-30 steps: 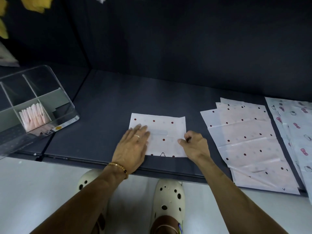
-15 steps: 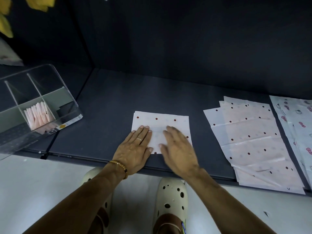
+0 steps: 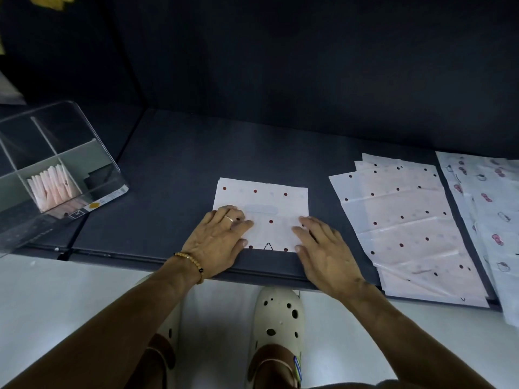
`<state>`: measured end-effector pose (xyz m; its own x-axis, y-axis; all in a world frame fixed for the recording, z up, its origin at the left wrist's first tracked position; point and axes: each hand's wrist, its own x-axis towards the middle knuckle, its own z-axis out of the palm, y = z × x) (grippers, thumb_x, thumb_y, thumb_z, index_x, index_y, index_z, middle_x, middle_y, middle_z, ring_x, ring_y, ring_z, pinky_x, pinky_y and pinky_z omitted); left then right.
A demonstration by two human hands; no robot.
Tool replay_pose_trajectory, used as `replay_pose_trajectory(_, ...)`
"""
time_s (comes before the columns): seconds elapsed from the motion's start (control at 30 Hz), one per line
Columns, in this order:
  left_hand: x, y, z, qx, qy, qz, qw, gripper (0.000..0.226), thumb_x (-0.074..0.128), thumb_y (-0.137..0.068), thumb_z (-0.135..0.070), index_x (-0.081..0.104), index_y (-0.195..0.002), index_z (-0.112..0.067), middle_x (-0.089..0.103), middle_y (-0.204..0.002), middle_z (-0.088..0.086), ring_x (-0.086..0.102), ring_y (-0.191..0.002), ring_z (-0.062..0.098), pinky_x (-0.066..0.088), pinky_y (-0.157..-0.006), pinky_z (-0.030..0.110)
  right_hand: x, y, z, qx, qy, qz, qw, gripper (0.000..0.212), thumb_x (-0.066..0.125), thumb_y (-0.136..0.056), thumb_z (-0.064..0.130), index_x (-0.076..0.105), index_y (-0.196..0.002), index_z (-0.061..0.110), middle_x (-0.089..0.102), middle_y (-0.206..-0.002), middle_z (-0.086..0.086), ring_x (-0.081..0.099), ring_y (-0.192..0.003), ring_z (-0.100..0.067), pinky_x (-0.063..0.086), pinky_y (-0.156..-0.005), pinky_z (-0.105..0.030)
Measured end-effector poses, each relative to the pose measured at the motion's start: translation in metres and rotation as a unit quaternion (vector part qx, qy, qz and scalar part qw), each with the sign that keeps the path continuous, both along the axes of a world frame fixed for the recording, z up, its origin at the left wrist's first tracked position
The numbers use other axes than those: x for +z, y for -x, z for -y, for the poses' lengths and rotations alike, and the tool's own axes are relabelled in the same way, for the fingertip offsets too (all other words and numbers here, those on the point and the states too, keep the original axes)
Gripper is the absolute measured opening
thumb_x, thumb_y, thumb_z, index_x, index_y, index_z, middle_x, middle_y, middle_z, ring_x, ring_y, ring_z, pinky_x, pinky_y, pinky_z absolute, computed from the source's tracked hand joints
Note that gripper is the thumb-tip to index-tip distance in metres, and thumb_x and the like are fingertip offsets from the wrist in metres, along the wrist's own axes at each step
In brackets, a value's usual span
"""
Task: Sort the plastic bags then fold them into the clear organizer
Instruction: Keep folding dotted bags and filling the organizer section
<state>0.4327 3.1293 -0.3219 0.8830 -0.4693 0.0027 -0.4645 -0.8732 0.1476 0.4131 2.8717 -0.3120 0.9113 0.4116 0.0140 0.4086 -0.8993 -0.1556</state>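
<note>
A white plastic bag with dark red dots (image 3: 264, 203), folded into a rough square, lies flat on the dark table near its front edge. My left hand (image 3: 217, 240) presses flat on the bag's left lower part, fingers straight. My right hand (image 3: 323, 248) lies flat on the bag's right lower edge, fingers spread. The clear organizer (image 3: 56, 169) stands tilted at the far left, with several folded pink-white bags (image 3: 53, 186) upright in one compartment.
A fanned stack of unfolded dotted bags (image 3: 401, 220) lies to the right. Further right, another pile of bags with small printed figures (image 3: 488, 197) reaches the frame edge. The dark table (image 3: 174, 169) ends at its front edge just under my wrists; dark walls stand behind.
My right hand went from a curled pinch at the bag's right edge to flat in the middle, then slid right to the bag's right side. The left hand stayed pressing.
</note>
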Motion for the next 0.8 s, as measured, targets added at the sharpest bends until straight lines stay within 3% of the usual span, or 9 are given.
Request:
replay_pose_trajectory(0.1, 0.0, 0.001, -0.002, -0.001, 0.007, 0.007, 1.0, 0.042, 0.047, -0.093, -0.038, 0.051, -0.131, -0.022, 0.051, -0.127, -0.001, 0.044, -0.119, 0.022, 0.038, -0.097, 0.036, 0.0, 0.001, -0.016, 0.036, 0.001, 0.008, 0.999, 0.037, 0.067, -0.086, 0.034, 0.062, -0.118, 0.016, 0.059, -0.127, -0.005, 0.054, -0.119, -0.024, 0.048, -0.093, -0.04)
replay_pose_trajectory(0.27, 0.002, -0.004, -0.005, -0.014, -0.007, -0.009, 1.0, 0.059, 0.041, -0.087, -0.061, 0.048, -0.134, -0.026, 0.048, -0.127, -0.005, 0.043, -0.117, 0.019, 0.038, -0.097, 0.034, -0.001, -0.007, -0.027, 0.001, -0.039, 0.058, 0.998, 0.016, 0.068, -0.087, 0.019, 0.068, -0.101, 0.011, 0.068, -0.103, -0.005, 0.063, -0.095, -0.026, 0.056, -0.077, -0.039)
replay_pose_trajectory(0.37, 0.006, -0.005, -0.001, -0.012, 0.011, 0.016, 1.0, 0.044, 0.054, -0.089, -0.041, 0.056, -0.128, -0.022, 0.055, -0.122, -0.001, 0.049, -0.114, 0.021, 0.043, -0.093, 0.036, 0.006, -0.014, -0.029, -0.018, -0.062, 0.035, 0.997, 0.019, 0.057, -0.093, 0.027, 0.064, -0.106, 0.014, 0.068, -0.097, -0.003, 0.059, -0.091, -0.024, 0.055, -0.076, -0.041)
replay_pose_trajectory(0.47, 0.014, -0.01, 0.001, 0.029, 0.101, 0.014, 0.994, 0.025, 0.056, -0.091, -0.018, 0.065, -0.115, -0.022, 0.066, -0.103, 0.004, 0.058, -0.1, 0.025, 0.05, -0.083, 0.037, 0.012, -0.021, -0.025, -0.044, -0.089, -0.033, 0.994, 0.036, 0.064, -0.086, 0.042, 0.063, -0.112, 0.018, 0.066, -0.105, 0.001, 0.058, -0.097, -0.02, 0.049, -0.084, -0.035)
replay_pose_trajectory(0.53, 0.02, -0.017, -0.004, 0.095, 0.175, -0.055, 0.978, 0.019, 0.052, -0.095, -0.023, 0.067, -0.106, -0.022, 0.066, -0.092, 0.006, 0.06, -0.09, 0.027, 0.049, -0.078, 0.035, 0.015, -0.025, -0.02, -0.102, -0.149, -0.061, 0.982, 0.022, 0.069, -0.084, 0.031, 0.069, -0.103, 0.02, 0.068, -0.096, 0.0, 0.062, -0.088, -0.019, 0.045, -0.076, -0.028)
replay_pose_trajectory(0.6, 0.024, -0.022, -0.012, 0.152, 0.247, -0.116, 0.95, 0.014, 0.056, -0.093, -0.027, 0.066, -0.087, -0.018, 0.065, -0.078, 0.0, 0.06, -0.079, 0.024, 0.046, -0.071, 0.027, 0.018, -0.03, -0.014, -0.185, -0.228, -0.1, 0.951, 0.002, 0.068, -0.085, 0.025, 0.069, -0.085, 0.023, 0.066, -0.072, 0.004, 0.059, -0.063, -0.009, 0.042, -0.059, -0.019)
replay_pose_trajectory(0.67, 0.024, -0.022, -0.022, 0.218, 0.32, -0.145, 0.911, 0.016, 0.064, -0.088, -0.026, 0.064, -0.076, -0.015, 0.063, -0.07, -0.003, 0.059, -0.069, 0.017, 0.044, -0.065, 0.02, 0.017, -0.036, -0.01, -0.243, -0.267, -0.152, 0.92, 0.014, 0.068, -0.085, 0.027, 0.063, -0.074, 0.019, 0.06, -0.06, 0.006, 0.051, -0.053, -0.006, 0.04, -0.052, -0.018)
replay_pose_trajectory(0.7, 0.023, -0.021, -0.026, 0.252, 0.335, -0.155, 0.895, 0.019, 0.066, -0.087, -0.026, 0.064, -0.075, -0.011, 0.064, -0.069, 0.001, 0.058, -0.066, 0.02, 0.046, -0.062, 0.026, 0.016, -0.038, -0.01, -0.266, -0.269, -0.162, 0.911, 0.02, 0.068, -0.084, 0.028, 0.059, -0.071, 0.015, 0.059, -0.059, 0.006, 0.05, -0.054, -0.009, 0.041, -0.053, -0.022)
replay_pose_trajectory(0.8, 0.017, -0.018, -0.03, 0.307, 0.319, -0.158, 0.882, 0.033, 0.068, -0.086, -0.026, 0.054, -0.065, -0.004, 0.053, -0.057, 0.008, 0.048, -0.054, 0.023, 0.045, -0.056, 0.033, 0.016, -0.044, -0.015, -0.321, -0.257, -0.149, 0.899, 0.025, 0.072, -0.079, 0.028, 0.055, -0.064, 0.018, 0.062, -0.061, 0.009, 0.058, -0.06, -0.011, 0.042, -0.059, -0.024)
